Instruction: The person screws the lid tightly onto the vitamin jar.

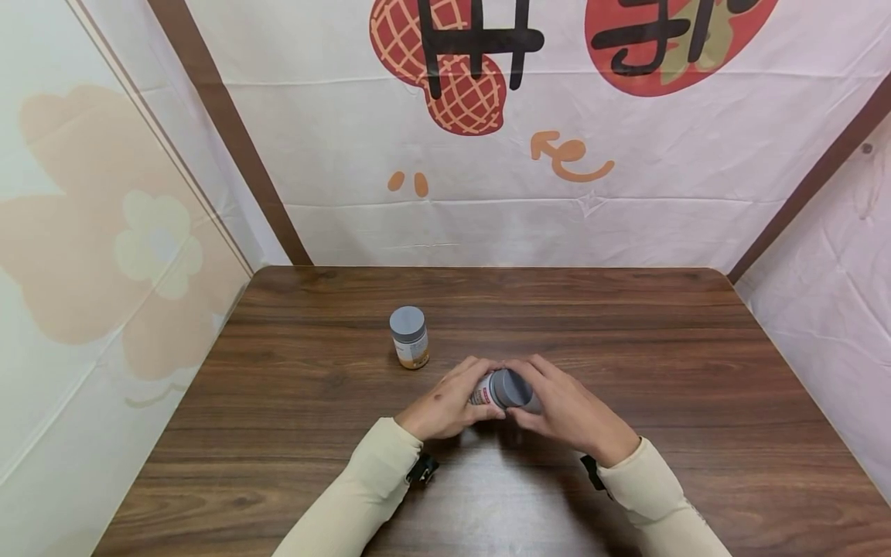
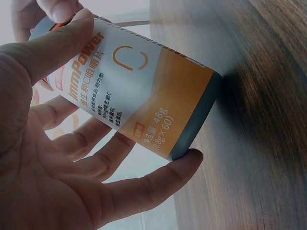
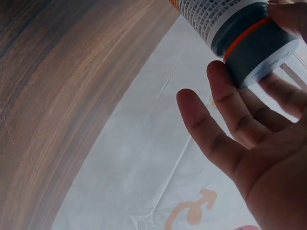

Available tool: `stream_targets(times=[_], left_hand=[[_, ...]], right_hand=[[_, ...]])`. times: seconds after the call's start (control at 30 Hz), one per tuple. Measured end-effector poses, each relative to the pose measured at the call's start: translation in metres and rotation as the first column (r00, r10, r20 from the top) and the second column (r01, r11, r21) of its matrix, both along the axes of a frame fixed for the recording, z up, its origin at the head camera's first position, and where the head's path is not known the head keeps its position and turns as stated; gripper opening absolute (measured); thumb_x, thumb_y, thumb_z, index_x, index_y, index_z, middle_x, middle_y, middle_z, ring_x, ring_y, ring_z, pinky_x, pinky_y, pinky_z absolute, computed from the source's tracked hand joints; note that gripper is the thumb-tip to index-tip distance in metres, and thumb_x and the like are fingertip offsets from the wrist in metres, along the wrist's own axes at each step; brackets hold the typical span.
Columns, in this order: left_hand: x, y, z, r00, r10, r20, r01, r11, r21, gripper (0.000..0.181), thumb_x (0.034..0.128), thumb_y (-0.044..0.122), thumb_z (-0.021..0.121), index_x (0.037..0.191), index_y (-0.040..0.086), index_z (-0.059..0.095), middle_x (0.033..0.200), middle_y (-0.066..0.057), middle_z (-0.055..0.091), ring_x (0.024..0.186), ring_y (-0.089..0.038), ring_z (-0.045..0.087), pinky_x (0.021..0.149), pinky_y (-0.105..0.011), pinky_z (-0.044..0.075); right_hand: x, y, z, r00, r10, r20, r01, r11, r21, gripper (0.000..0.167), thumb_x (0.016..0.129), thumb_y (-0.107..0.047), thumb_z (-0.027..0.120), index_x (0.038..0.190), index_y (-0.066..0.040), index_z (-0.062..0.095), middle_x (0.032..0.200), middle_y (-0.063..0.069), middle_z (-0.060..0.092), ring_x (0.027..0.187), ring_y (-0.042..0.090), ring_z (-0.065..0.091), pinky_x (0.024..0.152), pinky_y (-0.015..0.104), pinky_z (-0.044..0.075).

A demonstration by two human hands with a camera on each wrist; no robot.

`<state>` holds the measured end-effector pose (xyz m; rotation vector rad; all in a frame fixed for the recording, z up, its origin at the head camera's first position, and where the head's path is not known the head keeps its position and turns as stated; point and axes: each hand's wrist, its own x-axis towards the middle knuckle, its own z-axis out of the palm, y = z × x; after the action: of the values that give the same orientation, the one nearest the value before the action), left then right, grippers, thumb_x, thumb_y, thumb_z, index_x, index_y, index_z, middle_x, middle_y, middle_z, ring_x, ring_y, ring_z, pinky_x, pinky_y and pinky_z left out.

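A vitamin C tablet bottle with a white and orange label and a dark grey cap is tilted on its side between both hands. My left hand holds the bottle's body, thumb across the label and fingers beneath. My right hand pinches the cap between thumb and fingers; its other fingers stretch out free in the right wrist view. An orange ring shows round the cap. The bottle's base is close to the table; whether it touches cannot be told.
A second, similar bottle with a grey lid stands upright on the brown wooden table, left of and beyond the hands. A white printed cloth hangs behind the table's far edge, with more cloth at both sides.
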<state>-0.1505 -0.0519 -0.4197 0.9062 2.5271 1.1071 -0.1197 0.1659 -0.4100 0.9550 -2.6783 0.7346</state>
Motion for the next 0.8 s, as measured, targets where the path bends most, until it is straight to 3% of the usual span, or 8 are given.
stream_targets(times=[0.27, 0.4, 0.57, 0.7, 0.8], left_hand=[[0.0, 0.0003, 0.0009, 1.0, 0.002, 0.003, -0.002, 1.0, -0.006, 0.054, 0.0916, 0.026, 0.075, 0.14, 0.015, 0.052, 0.127, -0.003, 0.053, 0.103, -0.016, 0.053, 0.086, -0.034, 0.047], [0.0, 0.0002, 0.0012, 1.0, -0.003, 0.0, 0.003, 1.0, -0.003, 0.054, 0.0919, 0.026, 0.074, 0.14, 0.015, 0.052, 0.127, -0.003, 0.053, 0.103, -0.017, 0.053, 0.086, -0.034, 0.047], [-0.0002, -0.0004, 0.0008, 1.0, -0.009, -0.013, 0.009, 1.0, -0.002, 0.056, 0.0907, 0.024, 0.075, 0.14, 0.013, 0.051, 0.128, -0.005, 0.053, 0.105, -0.018, 0.053, 0.088, -0.036, 0.047], [-0.0001, -0.0006, 0.0008, 1.0, -0.005, -0.015, 0.005, 1.0, -0.005, 0.057, 0.0898, 0.024, 0.076, 0.139, 0.013, 0.051, 0.126, -0.004, 0.053, 0.104, -0.018, 0.054, 0.087, -0.036, 0.047], [0.0001, -0.0005, 0.0007, 1.0, 0.001, -0.002, -0.001, 1.0, -0.003, 0.057, 0.0893, 0.026, 0.077, 0.139, 0.015, 0.052, 0.124, -0.003, 0.053, 0.101, -0.016, 0.054, 0.086, -0.035, 0.048]], right_hand=[[0.0004, -0.0044, -0.0001, 0.993, -0.106, 0.055, 0.106, 0.994, 0.013, 0.053, 0.084, -0.031, 0.081, 0.124, -0.004, 0.06, 0.108, 0.007, 0.064, 0.078, 0.015, 0.061, 0.065, 0.027, 0.051], [0.0004, -0.0041, 0.0007, 0.989, -0.122, 0.079, 0.12, 0.992, 0.028, 0.057, 0.086, -0.034, 0.08, 0.128, -0.003, 0.058, 0.111, 0.01, 0.065, 0.079, 0.016, 0.061, 0.065, 0.029, 0.051], [-0.0004, 0.0005, 0.0032, 0.998, -0.059, 0.028, 0.058, 0.998, 0.029, 0.071, 0.081, -0.034, 0.085, 0.138, -0.005, 0.053, 0.123, 0.01, 0.06, 0.094, 0.02, 0.063, 0.074, 0.035, 0.054], [-0.0032, 0.0031, 0.0037, 0.999, 0.023, -0.041, -0.021, 0.999, 0.042, 0.068, 0.078, -0.024, 0.087, 0.137, -0.009, 0.056, 0.131, 0.009, 0.057, 0.11, 0.023, 0.061, 0.085, 0.04, 0.054], [-0.0041, 0.0041, 0.0031, 0.996, 0.059, -0.065, -0.056, 0.998, 0.041, 0.066, 0.076, -0.016, 0.087, 0.135, -0.009, 0.058, 0.128, 0.007, 0.058, 0.108, 0.021, 0.061, 0.086, 0.039, 0.054]])
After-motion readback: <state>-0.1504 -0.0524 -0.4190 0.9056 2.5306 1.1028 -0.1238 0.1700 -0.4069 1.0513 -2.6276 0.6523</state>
